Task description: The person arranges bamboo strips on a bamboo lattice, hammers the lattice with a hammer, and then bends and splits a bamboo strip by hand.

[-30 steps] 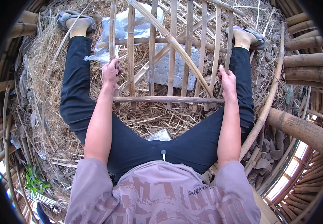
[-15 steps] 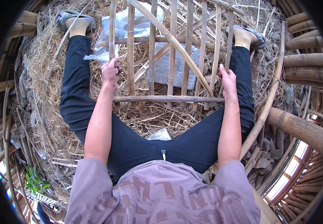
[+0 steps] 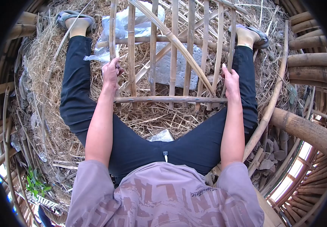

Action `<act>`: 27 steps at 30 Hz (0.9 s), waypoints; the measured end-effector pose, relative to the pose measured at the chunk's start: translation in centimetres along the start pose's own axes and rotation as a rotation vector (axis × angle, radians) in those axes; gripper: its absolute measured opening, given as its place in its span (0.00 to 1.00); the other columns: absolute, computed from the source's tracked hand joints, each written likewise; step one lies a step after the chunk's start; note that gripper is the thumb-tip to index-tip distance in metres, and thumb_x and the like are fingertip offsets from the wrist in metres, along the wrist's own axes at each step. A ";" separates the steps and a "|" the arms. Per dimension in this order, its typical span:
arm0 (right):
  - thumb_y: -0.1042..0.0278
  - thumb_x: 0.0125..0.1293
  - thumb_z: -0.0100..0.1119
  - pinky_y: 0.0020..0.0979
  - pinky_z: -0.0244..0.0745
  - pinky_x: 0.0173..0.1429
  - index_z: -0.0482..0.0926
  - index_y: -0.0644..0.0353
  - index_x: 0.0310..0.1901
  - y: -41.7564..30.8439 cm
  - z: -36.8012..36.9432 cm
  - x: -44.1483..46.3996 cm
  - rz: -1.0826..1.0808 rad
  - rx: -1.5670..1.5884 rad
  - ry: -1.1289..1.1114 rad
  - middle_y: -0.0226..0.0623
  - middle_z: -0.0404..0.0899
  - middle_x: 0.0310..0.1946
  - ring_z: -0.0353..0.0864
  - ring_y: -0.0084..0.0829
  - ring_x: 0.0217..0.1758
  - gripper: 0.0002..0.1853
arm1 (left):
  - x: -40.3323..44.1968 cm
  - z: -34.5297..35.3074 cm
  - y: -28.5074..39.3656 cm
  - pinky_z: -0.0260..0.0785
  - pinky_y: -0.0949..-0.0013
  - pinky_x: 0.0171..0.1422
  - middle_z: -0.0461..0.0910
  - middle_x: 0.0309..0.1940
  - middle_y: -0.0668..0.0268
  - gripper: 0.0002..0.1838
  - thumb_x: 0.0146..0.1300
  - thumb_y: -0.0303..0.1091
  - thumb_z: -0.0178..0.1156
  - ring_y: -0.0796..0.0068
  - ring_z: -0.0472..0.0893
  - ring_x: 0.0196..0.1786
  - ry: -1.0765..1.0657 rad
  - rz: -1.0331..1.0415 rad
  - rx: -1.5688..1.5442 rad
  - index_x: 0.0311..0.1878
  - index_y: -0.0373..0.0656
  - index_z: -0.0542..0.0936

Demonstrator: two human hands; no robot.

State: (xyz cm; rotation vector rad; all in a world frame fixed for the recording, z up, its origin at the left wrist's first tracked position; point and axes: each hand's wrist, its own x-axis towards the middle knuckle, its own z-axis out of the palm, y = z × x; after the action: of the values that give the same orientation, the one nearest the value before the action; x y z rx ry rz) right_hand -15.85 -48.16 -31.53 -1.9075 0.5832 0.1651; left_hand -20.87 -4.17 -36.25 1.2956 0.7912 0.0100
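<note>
Though in left hand [image 3: 111,72], bamboo lattice [image 3: 171,99] partly out of view.

The ground was covered by a loose layer of dry, tan straw [image 3: 148,123], with a crumpled sheet of clear plastic [image 3: 133,22] and a flat grey slab [image 3: 176,64] lying on it. Along the right side, stacked brown bamboo poles [image 3: 311,68] formed a slatted wall, and a thick tan bamboo pole [image 3: 303,128] jutted in below them near some broken grey-brown rubble [image 3: 271,155]. More thin bamboo poles [image 3: 7,140] lined the left edge, where a small green leafy plant [image 3: 34,183] grew low down. Bright white daylight [image 3: 284,190] showed through gaps at the lower right.
</note>
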 end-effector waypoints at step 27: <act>0.49 0.65 0.64 0.22 0.59 0.30 0.79 0.61 0.40 0.2 0.0 0.3 0.011 -0.024 0.021 0.23 0.72 0.26 0.65 0.16 0.27 0.20 | -0.2 0.2 0.1 0.66 0.75 0.27 0.65 0.13 0.75 0.18 0.61 0.44 0.62 0.81 0.68 0.17 0.021 -0.005 -0.007 0.21 0.47 0.71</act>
State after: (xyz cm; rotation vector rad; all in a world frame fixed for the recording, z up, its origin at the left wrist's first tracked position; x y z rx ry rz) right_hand -15.70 -48.27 -31.78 -1.9319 0.6085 0.1604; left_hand -20.89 -4.38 -36.01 1.2887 0.8110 0.0225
